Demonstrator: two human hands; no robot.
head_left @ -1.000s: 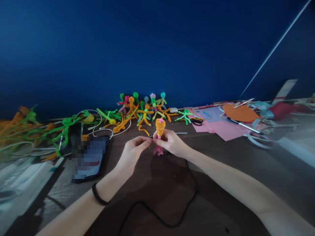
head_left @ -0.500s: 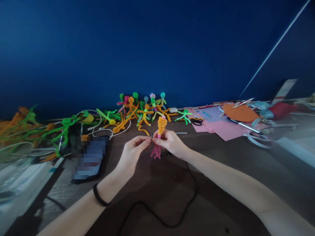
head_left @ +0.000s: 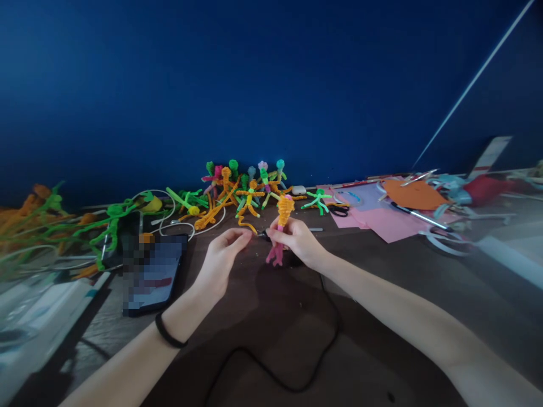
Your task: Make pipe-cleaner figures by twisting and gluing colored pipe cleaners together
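Upright in my right hand (head_left: 299, 240) is a pipe-cleaner figure (head_left: 285, 210), its head coiled in orange with a pink top and its pink legs (head_left: 275, 254) hanging below the fingers. Thumb and fingers pinch it at the upper body. To the left, my left hand (head_left: 223, 257) is closed in a pinch, apart from the figure. Whatever lies between its fingertips, if anything, is too small to see. Just beyond those fingertips a wavy orange pipe cleaner (head_left: 246, 224) lies on the table. A thin grey rod (head_left: 316, 229) shows behind my right hand.
Several pipe-cleaner figures (head_left: 251, 195) stand and lie along the blue wall (head_left: 271, 85). On the left are a phone (head_left: 159, 274) and green pipe cleaners (head_left: 112, 220). Pink paper (head_left: 392, 223), black-handled scissors (head_left: 339, 210) and an orange sheet (head_left: 413, 195) lie right. A black cable (head_left: 275, 384) crosses the front.
My hands have drawn apart. The right hand has shifted slightly right and up with the figure, and the left has moved a little left, away from it.
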